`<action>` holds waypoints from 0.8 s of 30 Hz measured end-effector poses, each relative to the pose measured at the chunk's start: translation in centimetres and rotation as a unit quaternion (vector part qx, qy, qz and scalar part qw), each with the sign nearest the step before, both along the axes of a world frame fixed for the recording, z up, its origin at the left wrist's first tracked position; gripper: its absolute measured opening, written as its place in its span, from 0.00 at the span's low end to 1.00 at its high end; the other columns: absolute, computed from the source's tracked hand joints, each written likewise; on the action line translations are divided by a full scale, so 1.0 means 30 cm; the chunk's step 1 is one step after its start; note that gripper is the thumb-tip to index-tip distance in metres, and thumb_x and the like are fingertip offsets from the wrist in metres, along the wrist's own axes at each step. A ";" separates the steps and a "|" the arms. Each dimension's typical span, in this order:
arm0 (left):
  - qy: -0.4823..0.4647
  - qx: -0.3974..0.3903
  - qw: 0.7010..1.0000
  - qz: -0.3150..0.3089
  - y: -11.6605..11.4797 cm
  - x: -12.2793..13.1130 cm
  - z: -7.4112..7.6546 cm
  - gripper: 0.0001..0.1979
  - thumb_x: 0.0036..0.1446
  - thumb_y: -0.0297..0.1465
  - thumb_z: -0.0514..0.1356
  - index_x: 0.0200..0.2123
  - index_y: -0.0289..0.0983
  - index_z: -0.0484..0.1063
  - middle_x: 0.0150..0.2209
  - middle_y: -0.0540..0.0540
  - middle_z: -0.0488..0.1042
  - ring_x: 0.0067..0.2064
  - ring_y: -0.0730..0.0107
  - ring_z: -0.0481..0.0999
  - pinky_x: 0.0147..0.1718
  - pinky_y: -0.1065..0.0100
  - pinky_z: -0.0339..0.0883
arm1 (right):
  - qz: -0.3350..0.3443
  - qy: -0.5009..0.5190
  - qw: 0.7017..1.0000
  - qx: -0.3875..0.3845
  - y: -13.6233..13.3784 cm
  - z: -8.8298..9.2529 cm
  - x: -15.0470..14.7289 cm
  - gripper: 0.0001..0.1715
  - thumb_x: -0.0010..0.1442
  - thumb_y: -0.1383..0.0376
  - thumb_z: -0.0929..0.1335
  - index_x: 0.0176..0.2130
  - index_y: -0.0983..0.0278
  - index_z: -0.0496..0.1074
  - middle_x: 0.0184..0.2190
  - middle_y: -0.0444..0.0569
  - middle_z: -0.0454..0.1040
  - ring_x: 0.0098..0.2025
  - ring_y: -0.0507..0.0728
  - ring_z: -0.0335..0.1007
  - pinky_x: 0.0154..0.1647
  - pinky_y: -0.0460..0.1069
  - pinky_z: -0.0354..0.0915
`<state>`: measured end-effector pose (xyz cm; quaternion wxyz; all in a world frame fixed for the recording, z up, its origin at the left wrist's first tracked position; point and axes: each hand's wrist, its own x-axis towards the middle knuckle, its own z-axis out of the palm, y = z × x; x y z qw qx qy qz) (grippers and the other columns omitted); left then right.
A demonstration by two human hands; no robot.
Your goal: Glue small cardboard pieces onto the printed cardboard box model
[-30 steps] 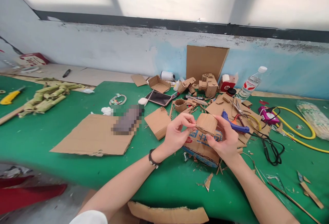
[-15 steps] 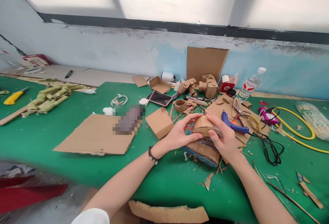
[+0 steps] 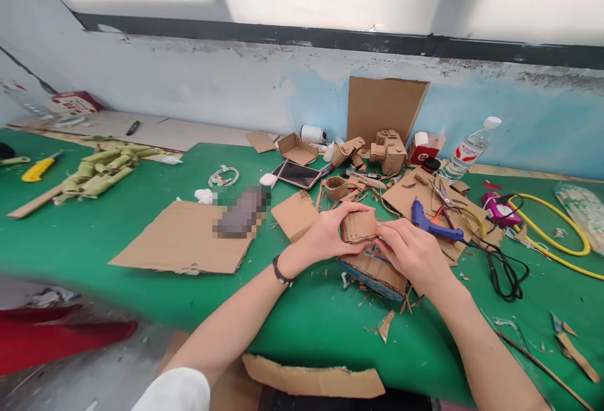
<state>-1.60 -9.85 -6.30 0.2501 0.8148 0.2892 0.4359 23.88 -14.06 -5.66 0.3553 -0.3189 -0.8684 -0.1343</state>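
Two bare hands are recorded meeting near the middle of the green bench [image 3: 302, 326], both closed on one small brown corrugated cardboard piece [image 3: 358, 227].

- Left hand [image 3: 325, 239]: the fingers [image 3: 353, 209] are curled over the top edge of the piece and close down on its left half. The thumb is hidden under the piece, so its contact cannot be told. A black bead bracelet [image 3: 282, 270] is worn at the wrist.
- Right hand [image 3: 409, 253]: the fingers [image 3: 387, 233] are held together and pressed against the right end of the piece, which is pinched from that side.
- The piece is thus enclosed between the two sets of fingers, with only its front face and ragged lower edge exposed.
- It is held directly over a blue-printed brown cardboard box fragment [image 3: 372, 270] that lies on the bench. Whether the two touch cannot be told.

Surroundings noted:
- A blue hot-glue gun [image 3: 431, 226] is laid on cardboard scraps just beyond the right hand.
- A large flat brown cardboard sheet [image 3: 184, 239] lies well apart to the left.
- A dark-screened phone [image 3: 297, 174] lies further back.
- A clear plastic water bottle with white cap [image 3: 469, 150] leans at the rear right.
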 end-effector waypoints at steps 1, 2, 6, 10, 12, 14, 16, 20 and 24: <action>0.022 0.011 1.000 -0.003 0.003 -0.008 0.002 0.33 0.60 0.37 0.79 0.66 0.43 0.76 0.60 0.39 0.87 0.58 0.52 0.90 0.57 0.58 0.85 | -0.021 -0.044 0.999 0.004 -0.004 0.005 0.004 0.04 0.81 0.65 0.71 0.52 0.59 0.78 0.46 0.54 0.86 0.45 0.64 0.83 0.39 0.56 0.76; 0.036 0.023 0.999 -0.008 0.006 -0.015 0.004 0.33 0.61 0.37 0.79 0.67 0.43 0.77 0.60 0.39 0.87 0.58 0.52 0.90 0.57 0.58 0.85 | -0.043 -0.084 0.995 0.012 -0.008 0.008 0.006 0.04 0.82 0.65 0.70 0.50 0.59 0.78 0.44 0.53 0.85 0.43 0.63 0.81 0.36 0.56 0.73; 0.065 0.062 0.996 -0.015 0.008 -0.028 0.011 0.33 0.62 0.37 0.78 0.69 0.43 0.77 0.63 0.39 0.87 0.61 0.51 0.90 0.60 0.58 0.85 | -0.072 -0.170 0.982 0.043 -0.018 0.017 0.005 0.11 0.81 0.70 0.69 0.42 0.60 0.76 0.35 0.50 0.79 0.38 0.62 0.73 0.32 0.57 0.64; 0.101 0.084 0.991 -0.018 -0.001 -0.027 0.027 0.33 0.63 0.33 0.76 0.70 0.42 0.76 0.65 0.40 0.86 0.63 0.52 0.89 0.62 0.59 0.84 | -0.038 -0.173 0.983 0.045 -0.017 0.028 0.002 0.15 0.78 0.76 0.69 0.39 0.61 0.75 0.34 0.50 0.77 0.39 0.61 0.69 0.33 0.56 0.59; 0.113 0.090 0.989 -0.018 -0.005 -0.027 0.036 0.34 0.62 0.31 0.75 0.70 0.42 0.75 0.66 0.40 0.86 0.64 0.53 0.89 0.64 0.59 0.83 | -0.030 -0.172 0.984 0.045 -0.014 0.033 0.002 0.15 0.78 0.76 0.69 0.39 0.62 0.75 0.33 0.50 0.76 0.39 0.61 0.68 0.33 0.56 0.57; 0.116 0.101 0.988 -0.020 -0.008 -0.027 0.042 0.35 0.61 0.29 0.74 0.70 0.42 0.75 0.66 0.41 0.85 0.65 0.54 0.88 0.65 0.59 0.82 | -0.021 -0.170 0.984 0.048 -0.013 0.037 0.002 0.16 0.79 0.76 0.68 0.38 0.62 0.76 0.33 0.49 0.76 0.38 0.61 0.67 0.33 0.56 0.56; 0.110 0.114 0.987 -0.024 -0.010 -0.028 0.044 0.35 0.61 0.29 0.74 0.70 0.42 0.75 0.66 0.40 0.85 0.65 0.54 0.88 0.66 0.59 0.82 | -0.012 -0.162 0.985 0.055 -0.015 0.039 0.003 0.18 0.80 0.76 0.67 0.37 0.61 0.75 0.33 0.49 0.76 0.38 0.60 0.65 0.33 0.56 0.55; 0.093 0.091 0.991 -0.029 -0.010 -0.022 0.040 0.34 0.61 0.30 0.74 0.70 0.43 0.75 0.65 0.41 0.86 0.63 0.53 0.89 0.65 0.58 0.82 | -0.011 -0.153 0.987 0.055 -0.014 0.043 0.008 0.20 0.81 0.75 0.66 0.36 0.61 0.75 0.32 0.48 0.77 0.37 0.59 0.66 0.32 0.56 0.54; 0.032 0.001 0.999 -0.018 -0.010 -0.003 0.035 0.31 0.63 0.36 0.76 0.67 0.43 0.76 0.64 0.38 0.85 0.63 0.51 0.88 0.61 0.58 0.82 | -0.028 -0.109 0.992 0.050 0.003 0.046 0.022 0.18 0.84 0.65 0.68 0.38 0.61 0.76 0.31 0.47 0.77 0.37 0.59 0.69 0.32 0.55 0.56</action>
